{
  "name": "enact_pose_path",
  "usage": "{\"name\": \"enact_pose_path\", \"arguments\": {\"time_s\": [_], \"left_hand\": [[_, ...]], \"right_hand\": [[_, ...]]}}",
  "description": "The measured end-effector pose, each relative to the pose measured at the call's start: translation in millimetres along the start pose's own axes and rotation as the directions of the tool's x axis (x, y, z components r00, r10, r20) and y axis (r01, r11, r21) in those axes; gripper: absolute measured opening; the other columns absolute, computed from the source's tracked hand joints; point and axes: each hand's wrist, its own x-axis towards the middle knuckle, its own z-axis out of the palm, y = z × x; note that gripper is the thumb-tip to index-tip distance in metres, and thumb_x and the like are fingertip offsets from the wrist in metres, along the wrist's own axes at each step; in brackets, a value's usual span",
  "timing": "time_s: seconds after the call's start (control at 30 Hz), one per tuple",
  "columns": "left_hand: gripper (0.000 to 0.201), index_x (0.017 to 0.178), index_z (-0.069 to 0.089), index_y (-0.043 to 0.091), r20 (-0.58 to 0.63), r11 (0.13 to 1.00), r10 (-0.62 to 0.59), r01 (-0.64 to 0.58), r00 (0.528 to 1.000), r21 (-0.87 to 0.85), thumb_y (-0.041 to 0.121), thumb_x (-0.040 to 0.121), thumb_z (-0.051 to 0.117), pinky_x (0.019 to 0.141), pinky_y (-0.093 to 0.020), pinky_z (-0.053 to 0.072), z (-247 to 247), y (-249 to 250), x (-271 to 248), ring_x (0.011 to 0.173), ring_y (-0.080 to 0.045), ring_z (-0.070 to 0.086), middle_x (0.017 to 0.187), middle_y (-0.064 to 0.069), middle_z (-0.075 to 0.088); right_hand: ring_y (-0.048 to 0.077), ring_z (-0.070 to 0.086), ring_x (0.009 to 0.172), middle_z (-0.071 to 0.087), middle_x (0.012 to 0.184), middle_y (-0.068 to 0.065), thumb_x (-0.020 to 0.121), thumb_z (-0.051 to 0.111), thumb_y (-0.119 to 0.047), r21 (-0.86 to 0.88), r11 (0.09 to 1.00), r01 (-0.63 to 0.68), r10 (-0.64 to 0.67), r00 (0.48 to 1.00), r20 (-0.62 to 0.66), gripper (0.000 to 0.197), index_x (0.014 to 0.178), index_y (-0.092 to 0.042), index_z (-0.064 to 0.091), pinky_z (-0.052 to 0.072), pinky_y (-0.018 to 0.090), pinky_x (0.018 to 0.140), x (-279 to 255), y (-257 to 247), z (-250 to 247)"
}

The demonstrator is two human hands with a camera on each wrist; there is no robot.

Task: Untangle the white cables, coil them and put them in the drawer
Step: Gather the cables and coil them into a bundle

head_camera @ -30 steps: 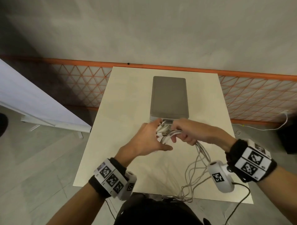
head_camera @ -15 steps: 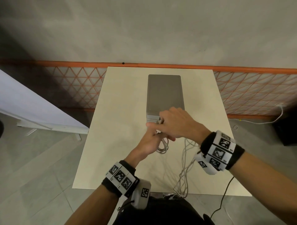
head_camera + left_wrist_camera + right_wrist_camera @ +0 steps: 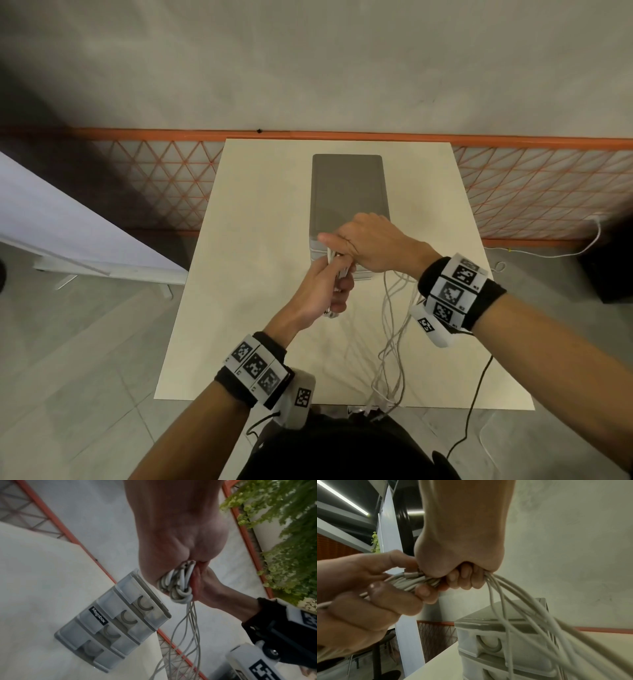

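Several white cables [image 3: 393,339] are partly wound into a coil [image 3: 178,582] held above the table in front of the grey drawer unit [image 3: 346,192]. My left hand [image 3: 320,293] grips the coil in a fist from below. Just above it, my right hand [image 3: 364,241] curls its fingers [image 3: 464,577] round the strands [image 3: 522,608] leading into the coil. The loose strands hang down from my right hand, run across the table and drop over its front edge. The drawers of the unit [image 3: 113,622] all look shut.
The beige table [image 3: 260,325] stands against a grey wall with an orange lattice barrier [image 3: 534,192] behind it. A white board [image 3: 68,236] leans at the left. Another white cable [image 3: 548,253] lies on the floor at the right.
My right hand has swung left and over the left hand, carrying the strands round the coil. The left hand has closed into a fist on the coil, nearer the drawer unit.
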Motion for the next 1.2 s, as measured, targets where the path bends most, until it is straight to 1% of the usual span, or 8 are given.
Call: {"name": "enact_pose_path", "arguments": {"time_s": [0.47,0.57,0.7,0.77,0.83,0.9,1.0,1.2], "left_hand": [[0.035,0.074,0.041,0.016,0.084,1.000,0.020,-0.021,0.996,0.011,0.031,0.106,0.043,0.048,-0.030,0.014,-9.5,-2.4,-3.2,0.047,-0.011,0.019,0.059,0.004,0.026],[0.036,0.071,0.044,0.018,-0.014,0.995,0.079,-0.080,0.997,-0.063,0.027,0.106,0.046,0.043,-0.024,0.015,-12.0,-1.6,-3.2,0.046,-0.009,0.019,0.057,0.006,0.027],[0.036,0.072,0.051,0.019,-0.225,0.912,0.159,-0.230,0.961,-0.341,0.024,0.106,0.043,0.037,-0.019,0.019,-23.2,18.2,-0.3,0.038,-0.005,0.022,0.052,0.009,0.030],[0.034,0.072,0.046,0.018,-0.294,0.848,0.178,-0.297,0.939,-0.438,0.025,0.106,0.042,0.037,-0.020,0.017,-28.3,29.8,2.9,0.038,-0.005,0.020,0.052,0.009,0.029],[0.035,0.071,0.043,0.018,-0.350,0.832,0.181,-0.333,0.919,-0.444,0.025,0.105,0.044,0.038,-0.021,0.017,-28.9,34.5,6.4,0.039,-0.006,0.020,0.053,0.008,0.028],[0.037,0.069,0.042,0.018,-0.420,0.852,0.156,-0.337,0.894,-0.400,0.026,0.104,0.048,0.038,-0.021,0.020,-26.9,32.5,9.9,0.040,-0.007,0.022,0.052,0.007,0.028],[0.041,0.064,0.041,0.022,-0.501,0.895,0.130,-0.319,0.856,-0.312,0.029,0.097,0.064,0.039,-0.023,0.022,-24.6,27.5,15.4,0.042,-0.009,0.021,0.051,0.007,0.026],[0.043,0.064,0.047,0.019,-0.561,0.965,0.154,-0.246,0.813,-0.091,0.033,0.073,0.087,0.044,-0.025,0.036,-21.4,21.7,18.2,0.043,-0.011,0.037,0.051,0.007,0.040]], "right_hand": [[0.014,0.031,0.044,0.038,0.048,0.007,0.098,0.046,-0.053,0.389,0.921,-0.012,-0.041,0.991,0.130,0.071,0.053,0.002,0.045,0.031,0.028,0.050,9.3,1.1,-0.6],[0.015,0.031,0.049,0.037,0.058,0.010,0.100,0.048,-0.044,0.634,0.772,-0.042,-0.002,0.998,0.069,0.055,0.059,-0.008,0.052,0.027,0.024,0.050,3.6,4.6,-5.0],[0.018,0.055,0.073,0.059,0.078,0.005,0.103,0.043,-0.031,0.841,0.525,-0.135,0.153,0.986,0.063,0.030,0.093,-0.011,0.064,0.045,0.027,0.070,-15.0,15.2,22.0],[0.015,0.059,0.077,0.061,0.076,0.000,0.101,0.047,-0.022,0.853,0.489,-0.181,0.243,0.968,0.066,0.021,0.089,-0.019,0.065,0.046,0.029,0.079,-21.8,11.8,48.1],[0.018,0.052,0.065,0.051,0.066,0.000,0.102,0.045,-0.019,0.873,0.455,-0.175,0.303,0.953,0.034,0.031,0.076,-0.021,0.061,0.043,0.031,0.071,-24.7,2.5,67.6],[0.013,0.043,0.057,0.043,0.063,-0.002,0.105,0.042,-0.019,0.835,0.522,-0.177,0.355,0.934,-0.023,0.033,0.075,-0.018,0.055,0.038,0.027,0.062,-28.3,-10.0,71.6],[0.013,0.045,0.058,0.051,0.065,0.000,0.105,0.039,-0.023,0.633,0.763,-0.130,0.287,0.946,-0.153,0.030,0.080,-0.017,0.052,0.037,0.032,0.061,-34.9,-27.0,67.5],[0.025,0.048,0.057,0.053,0.068,0.002,0.104,0.034,-0.026,0.365,0.929,-0.057,0.140,0.969,-0.204,0.025,0.092,-0.011,0.048,0.041,0.042,0.058,-44.2,-47.7,62.9]]}}
